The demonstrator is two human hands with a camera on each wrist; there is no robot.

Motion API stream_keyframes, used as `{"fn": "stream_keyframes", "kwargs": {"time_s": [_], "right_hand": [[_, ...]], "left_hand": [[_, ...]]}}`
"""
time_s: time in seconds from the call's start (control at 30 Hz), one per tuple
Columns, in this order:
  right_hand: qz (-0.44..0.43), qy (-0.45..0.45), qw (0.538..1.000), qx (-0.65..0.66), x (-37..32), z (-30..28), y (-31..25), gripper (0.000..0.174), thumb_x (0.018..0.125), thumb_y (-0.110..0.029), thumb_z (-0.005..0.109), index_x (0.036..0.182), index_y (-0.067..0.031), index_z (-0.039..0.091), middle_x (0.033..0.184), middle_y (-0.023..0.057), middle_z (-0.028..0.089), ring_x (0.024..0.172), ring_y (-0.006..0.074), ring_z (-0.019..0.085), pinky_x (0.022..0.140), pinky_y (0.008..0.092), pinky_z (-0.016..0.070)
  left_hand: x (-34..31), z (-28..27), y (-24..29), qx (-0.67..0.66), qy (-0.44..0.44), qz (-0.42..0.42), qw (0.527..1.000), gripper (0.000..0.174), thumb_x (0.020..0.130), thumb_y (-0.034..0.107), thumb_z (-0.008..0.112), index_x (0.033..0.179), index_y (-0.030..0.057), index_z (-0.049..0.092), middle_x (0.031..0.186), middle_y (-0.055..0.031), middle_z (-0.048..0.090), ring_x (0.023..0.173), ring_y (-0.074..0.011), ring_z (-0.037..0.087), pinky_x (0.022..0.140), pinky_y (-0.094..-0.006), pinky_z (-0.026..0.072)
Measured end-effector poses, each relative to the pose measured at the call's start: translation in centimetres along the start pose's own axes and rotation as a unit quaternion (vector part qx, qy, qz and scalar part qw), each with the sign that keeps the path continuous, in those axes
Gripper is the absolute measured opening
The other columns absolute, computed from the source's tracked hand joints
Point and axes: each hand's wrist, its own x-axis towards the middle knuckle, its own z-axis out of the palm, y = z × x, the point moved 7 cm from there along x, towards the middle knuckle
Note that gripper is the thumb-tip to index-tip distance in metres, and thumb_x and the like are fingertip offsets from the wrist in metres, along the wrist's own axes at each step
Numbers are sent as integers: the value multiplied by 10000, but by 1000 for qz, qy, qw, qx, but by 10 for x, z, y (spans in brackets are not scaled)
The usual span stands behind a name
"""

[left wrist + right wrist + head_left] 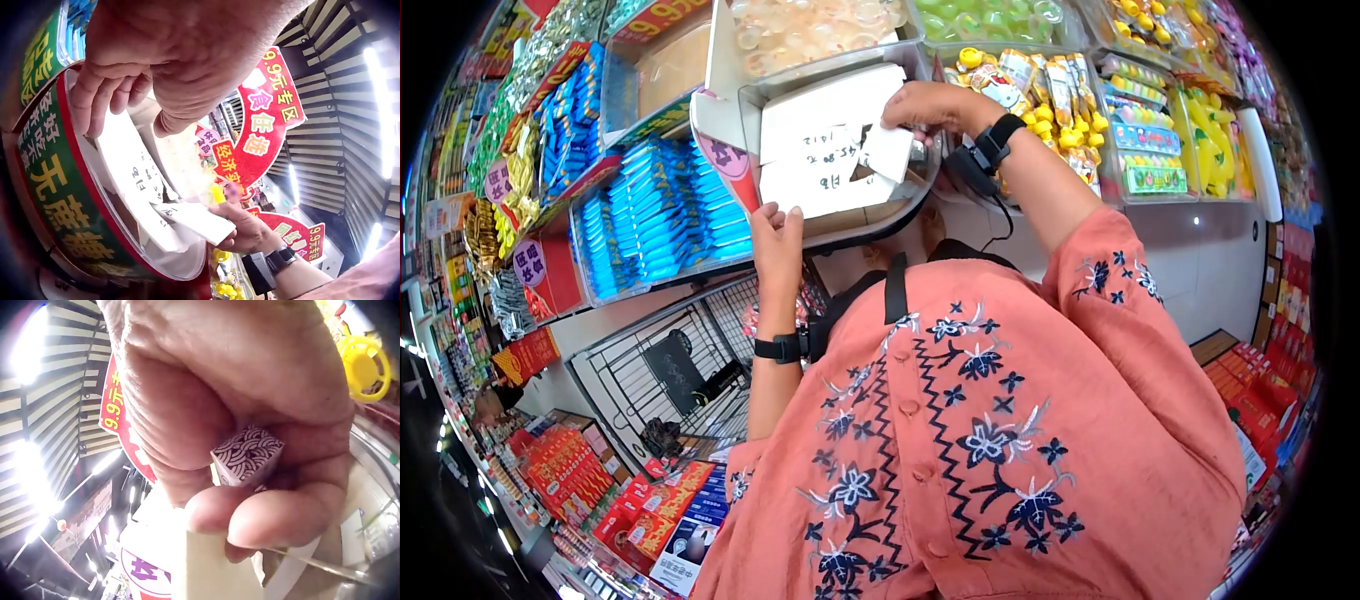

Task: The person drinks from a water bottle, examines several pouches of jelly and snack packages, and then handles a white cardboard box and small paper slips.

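A white card sheet [810,140] with black handwriting lies over a clear plastic bin [750,100]. My right hand [935,108] pinches a smaller white card piece [890,153] at the sheet's right side, where dark gaps show. Tucked in the curled right palm is a small block with a wave-patterned end [249,456]. At the sheet's near left corner is my left hand [778,240], fingertips right at the edge. In the left wrist view its fingers [94,103] reach over the sheet's edge, thumb apart from them.
Blue packets [655,210] fill the bin on the left. Toys with yellow parts [1040,95] and clear pale items [815,30] occupy neighbouring bins. A wire shopping cart [670,360] stands below left. Red boxes [565,470] are stacked beyond it.
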Motion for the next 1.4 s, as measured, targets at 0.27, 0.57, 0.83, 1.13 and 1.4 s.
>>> {"fn": "stream_keyframes", "kwargs": {"time_s": [0.27, 0.57, 0.83, 1.13, 1.4], "right_hand": [[-10, 16, 997, 75, -17, -10, -11, 223, 813, -277, 735, 834, -76, 639, 687, -17, 530, 550, 93, 503, 476, 255, 446], [-53, 22, 992, 115, -18, -32, -24, 227, 841, -289, 740, 895, -76, 683, 715, -19, 605, 534, 59, 513, 462, 235, 433], [-128, 25, 975, 181, -36, -48, -52, 214, 893, -292, 721, 925, -84, 680, 708, -39, 595, 552, 49, 480, 469, 222, 394], [-131, 5, 960, 247, -46, -58, -56, 205, 928, -259, 698, 862, -70, 653, 641, -26, 557, 532, 50, 471, 448, 232, 350], [-151, -3, 962, 229, -60, -45, -54, 232, 908, -282, 715, 880, -58, 662, 661, -6, 587, 522, 61, 495, 440, 241, 376]], "left_hand": [[-21, -9, 44, -192, -60, -80, 976, 466, 986, 232, 618, 1324, -55, 474, 1209, -168, 573, 1100, -229, 600, 890, -341, 546], [-4, -19, 96, -304, -44, 51, 950, 399, 1042, 127, 519, 1380, -76, 456, 1305, -157, 545, 1178, -257, 600, 996, -384, 537], [21, -29, 155, -301, -48, 137, 943, 402, 1038, 137, 534, 1386, -56, 479, 1297, -132, 561, 1158, -240, 596, 974, -392, 547], [26, -33, 202, -281, -40, 208, 936, 410, 1027, 168, 568, 1379, -30, 497, 1302, -118, 574, 1149, -221, 602, 900, -363, 559], [23, -34, 192, -310, 4, 179, 934, 368, 1027, 178, 571, 1304, -46, 480, 1276, -146, 587, 1113, -250, 645, 881, -380, 566]]}}
